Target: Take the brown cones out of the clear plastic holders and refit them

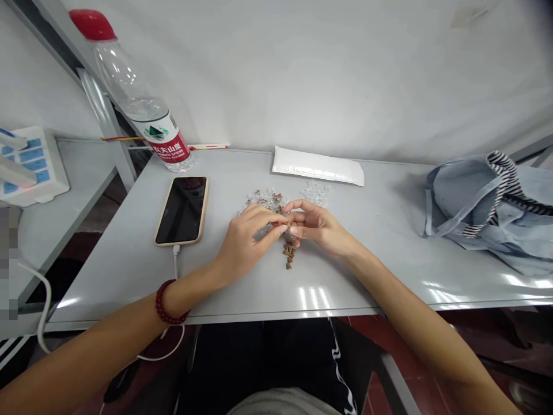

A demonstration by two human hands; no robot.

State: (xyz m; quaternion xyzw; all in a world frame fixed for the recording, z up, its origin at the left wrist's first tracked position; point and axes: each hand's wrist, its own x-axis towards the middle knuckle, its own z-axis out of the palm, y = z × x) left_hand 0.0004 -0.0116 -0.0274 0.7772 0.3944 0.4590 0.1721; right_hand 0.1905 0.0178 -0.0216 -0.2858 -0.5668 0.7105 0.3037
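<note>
My left hand [246,239] and my right hand [317,225] meet at the middle of the grey table [389,242], fingertips pinched together on a small brown bead. A short string of brown beads [288,255] hangs down from the pinch onto the table. Behind the hands lies a heap of brown and clear beads [265,200], and beside it a small pile of clear beads [317,191]. A dark red bead bracelet [164,302] is on my left wrist.
A phone [182,210] lies left of the hands, its white cable plugged in at the near end. A water bottle [138,98] leans at the back left. A white packet [317,167] lies behind; a blue cloth bag [488,202] at right; a power strip [30,164] far left.
</note>
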